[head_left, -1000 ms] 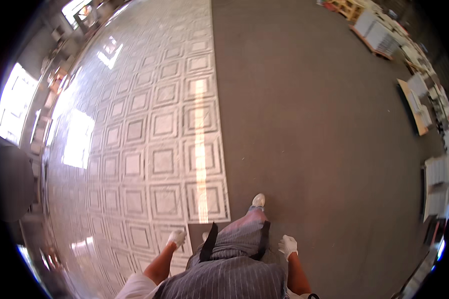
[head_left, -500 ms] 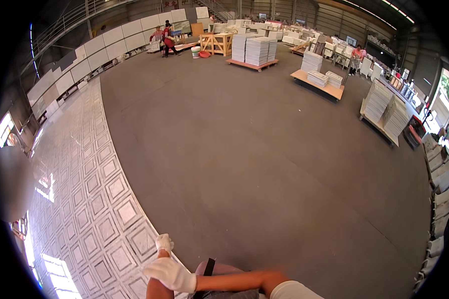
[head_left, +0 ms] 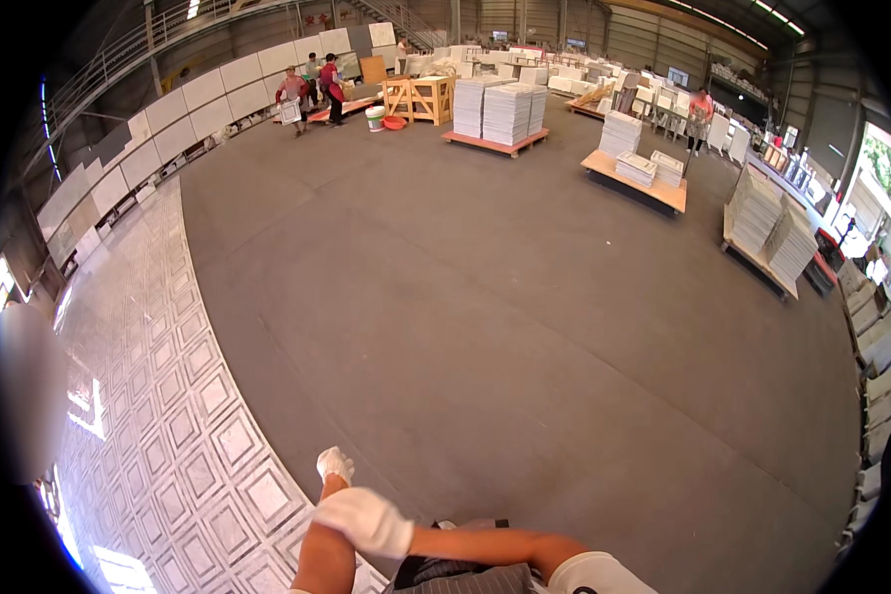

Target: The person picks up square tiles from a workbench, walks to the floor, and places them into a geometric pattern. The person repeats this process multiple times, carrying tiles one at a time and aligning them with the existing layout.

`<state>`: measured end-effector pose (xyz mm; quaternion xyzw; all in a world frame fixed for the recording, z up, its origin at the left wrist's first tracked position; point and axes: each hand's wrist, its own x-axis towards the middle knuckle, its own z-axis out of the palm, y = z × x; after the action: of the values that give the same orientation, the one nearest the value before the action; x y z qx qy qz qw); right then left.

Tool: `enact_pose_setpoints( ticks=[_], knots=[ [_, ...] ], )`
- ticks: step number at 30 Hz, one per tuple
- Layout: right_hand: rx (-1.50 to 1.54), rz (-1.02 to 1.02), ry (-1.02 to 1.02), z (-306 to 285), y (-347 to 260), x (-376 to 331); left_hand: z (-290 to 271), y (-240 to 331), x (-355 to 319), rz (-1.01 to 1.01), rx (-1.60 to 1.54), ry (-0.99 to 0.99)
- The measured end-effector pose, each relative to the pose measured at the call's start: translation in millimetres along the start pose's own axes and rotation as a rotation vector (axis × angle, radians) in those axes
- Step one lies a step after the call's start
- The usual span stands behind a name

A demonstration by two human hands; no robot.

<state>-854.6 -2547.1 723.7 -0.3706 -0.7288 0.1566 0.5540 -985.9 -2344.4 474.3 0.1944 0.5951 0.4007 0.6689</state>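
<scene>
Both hands wear white cloth gloves and sit at the lower edge of the view. The right hand (head_left: 364, 520) reaches across the body and lies on the left forearm, fingers loosely curled over the arm, grasping nothing else. The left hand (head_left: 334, 463) points forward just beyond it, fingers together and held out, carrying nothing.

Half a second ago the two hands sat in much the same crossed pose, the right one already over the left arm; a second ago they hung apart at the person's sides while the camera looked straight down at the floor.

Left of the hands stretches the glossy patterned floor of grey and white square tiles (head_left: 158, 436); ahead and to the right lies the plain dark grey floor (head_left: 505, 297). Far ahead stand stacks of white slabs on wooden pallets (head_left: 500, 114), and other people (head_left: 312, 87) work near the far wall.
</scene>
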Motion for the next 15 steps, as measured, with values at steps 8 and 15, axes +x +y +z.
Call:
enact_pose_setpoints(
  ticks=[8, 15],
  knots=[
    [-0.806, 1.785, -0.279, -182.2, 228.8, -247.0, 93.3, 42.4, 49.8, -0.014, 0.608, -0.246],
    [-0.986, 1.525, -1.392, -290.8, 372.7, -301.1, -44.6, 63.5, 176.0, 0.354, 2.228, -0.629]
  ],
)
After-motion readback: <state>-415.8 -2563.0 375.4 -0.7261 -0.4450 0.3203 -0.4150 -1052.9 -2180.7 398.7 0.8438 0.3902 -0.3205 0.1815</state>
